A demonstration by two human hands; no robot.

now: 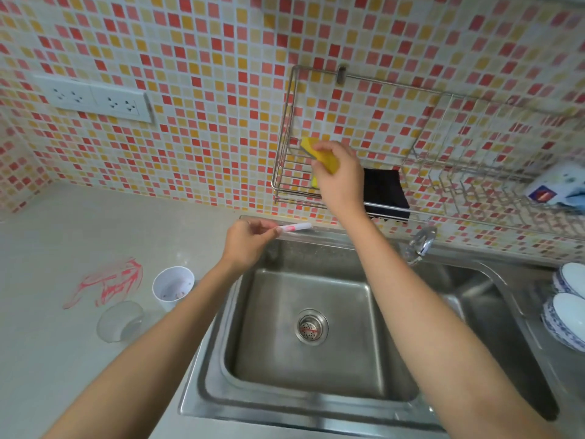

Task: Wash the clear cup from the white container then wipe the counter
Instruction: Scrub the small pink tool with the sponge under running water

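Observation:
My left hand point(245, 245) pinches a small clear cup point(294, 228) smeared with red, holding it over the back rim of the sink point(285, 384). My right hand point(340, 179) is raised to the wire rack point(285, 147) on the wall and grips a yellow sponge point(316, 150). The white container point(173, 288) stands upright on the counter left of the sink, with red specks inside. Left of it, red smears point(107, 283) mark the grey counter point(63, 232).
A clear round lid-like piece point(120, 321) lies in front of the white container. A black pad point(384, 191) sits in the rack beside my right hand. The faucet point(421, 243) stands behind the sink. Blue-patterned bowls point(568, 308) stand at the right. Wall sockets point(95, 99) are at upper left.

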